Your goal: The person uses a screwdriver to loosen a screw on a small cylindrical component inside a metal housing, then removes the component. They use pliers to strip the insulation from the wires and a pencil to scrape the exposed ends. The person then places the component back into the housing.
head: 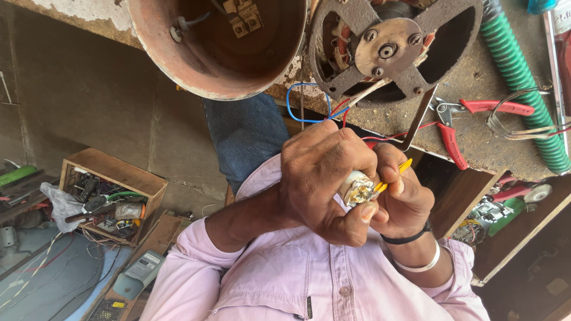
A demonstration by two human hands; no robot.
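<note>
My left hand [318, 178] is wrapped around a small white cylindrical part [357, 189] with a yellowish, shiny end facing me. My right hand [407, 205], with a black band and a metal bangle at the wrist, pinches a thin yellow tool [405, 166] whose tip rests against the end of the part. Both hands are pressed together in front of my chest, above my pink shirt [309, 279]. Red, blue and white wires [333, 110] run from behind my left hand up to a rusty motor [386, 50] on the bench.
A rusty bowl-shaped housing [220, 53] lies beside the motor on the worn bench [476, 65]. Red-handled pliers [470, 122] and a green ribbed hose [523, 89] lie at the right. On the floor at the left stand a wooden box of parts [110, 196] and a meter [140, 273].
</note>
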